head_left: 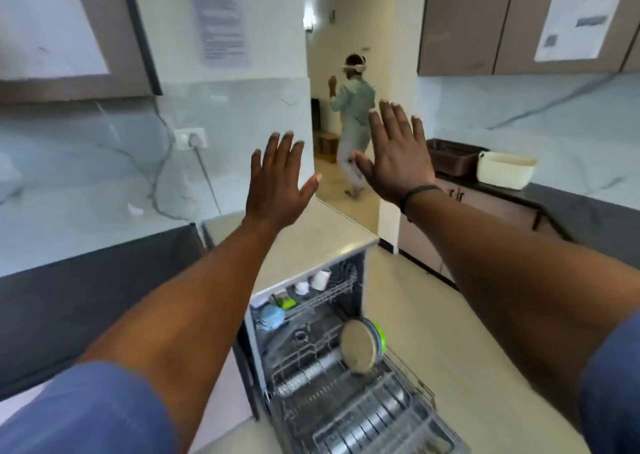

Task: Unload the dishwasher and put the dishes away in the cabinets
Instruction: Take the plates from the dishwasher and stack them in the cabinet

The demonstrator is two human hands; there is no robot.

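The dishwasher stands open below me with both racks pulled out. In the lower rack a beige plate leans upright against a green plate. The upper rack holds a white cup, a small white cup, a green item and a blue bowl. My left hand and my right hand are raised in front of me, well above the dishwasher, palms forward, fingers spread, holding nothing.
Upper cabinets hang at the left and right. A dark counter on the right carries a brown tray and a white basket. Another person stands in the doorway ahead. A beige top covers the dishwasher.
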